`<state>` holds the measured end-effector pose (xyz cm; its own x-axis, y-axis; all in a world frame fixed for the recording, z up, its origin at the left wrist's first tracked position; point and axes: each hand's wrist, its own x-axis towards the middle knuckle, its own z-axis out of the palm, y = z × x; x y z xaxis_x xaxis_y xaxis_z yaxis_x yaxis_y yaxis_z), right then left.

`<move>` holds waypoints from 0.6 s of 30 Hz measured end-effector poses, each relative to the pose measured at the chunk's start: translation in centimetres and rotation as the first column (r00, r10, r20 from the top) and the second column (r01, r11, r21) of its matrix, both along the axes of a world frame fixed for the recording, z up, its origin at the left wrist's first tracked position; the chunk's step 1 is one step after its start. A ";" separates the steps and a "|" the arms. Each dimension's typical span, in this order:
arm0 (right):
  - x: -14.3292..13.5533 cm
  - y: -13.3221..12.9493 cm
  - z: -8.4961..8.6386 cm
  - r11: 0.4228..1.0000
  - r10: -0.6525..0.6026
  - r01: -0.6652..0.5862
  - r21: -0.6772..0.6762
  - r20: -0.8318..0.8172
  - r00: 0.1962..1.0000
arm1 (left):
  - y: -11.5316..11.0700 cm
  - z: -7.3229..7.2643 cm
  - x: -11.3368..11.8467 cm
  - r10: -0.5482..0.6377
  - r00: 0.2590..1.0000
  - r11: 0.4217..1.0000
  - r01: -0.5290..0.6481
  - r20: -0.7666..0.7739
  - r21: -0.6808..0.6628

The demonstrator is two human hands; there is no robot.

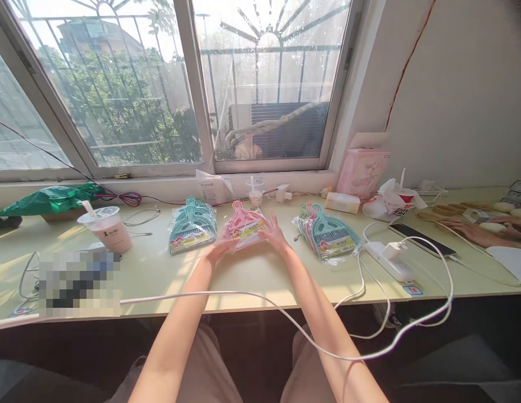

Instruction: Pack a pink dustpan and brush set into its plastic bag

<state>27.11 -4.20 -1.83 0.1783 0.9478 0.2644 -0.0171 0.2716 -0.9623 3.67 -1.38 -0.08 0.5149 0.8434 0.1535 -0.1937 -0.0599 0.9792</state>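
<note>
Centrally, pink pack (244,225) of plastic-wrapped pink combs lies flat on the surface (252,274), just in front of the window sill. Left hand (218,249) grips its lower-left edge, fingers curled onto the wrap; right hand (273,234) lies on its right edge, fingers spread & partly flat on the wrap. Both hands hold the pack, both forearms reach in from bottom of frame.

Teal pack (192,225) sits just left of pink pack, near but apart. Mixed pack (327,232), teal on top w/ pink showing underneath, lies right of right hand, well clear of it. Small cup (255,193) w/ straw stands behind pink pack, near the sill. Big cup (106,228) w/ pinkish drink & straw stands at left. Green bag (50,200) at far left by the window.

White cable (285,319) runs across front edge of the surface and over the right forearm. Power strip (390,258) w/ a plug in it lies right of mixed pack; phone (422,239) beyond it. Pink box (363,170) stands in the corner, white bag (390,202) beside it. Another person's hand (474,230) rests on the surface at far right.
</note>
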 end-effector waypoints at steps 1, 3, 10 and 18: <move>0.1 0.1 -0.2 0.997 0.039 -0.042 -0.058 -0.054 0.998 | 0.0 0.1 0.0 -0.007 1.000 1.000 0.007 -0.011 0.005; 0.3 0.3 -0.4 0.985 0.071 -0.093 -0.148 -0.149 0.986 | 0.1 0.1 0.0 0.002 0.998 1.000 -0.003 -0.060 -0.031; 1.0 1.6 -0.7 0.972 -0.103 0.033 -0.231 -0.295 0.950 | 0.4 -0.9 0.7 -0.025 0.997 0.998 0.029 -0.080 0.050; 1.4 1.3 -0.6 0.959 -0.182 0.101 -0.264 -0.307 0.934 | 0.5 -1.1 2.8 -0.056 0.995 0.936 0.081 -0.080 0.342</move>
<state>28.55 -2.94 -2.38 0.3525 0.9337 -0.0628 -0.3182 0.0565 -0.9463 6.46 -0.92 -1.19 0.5889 0.7074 0.3908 -0.1428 -0.3848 0.9119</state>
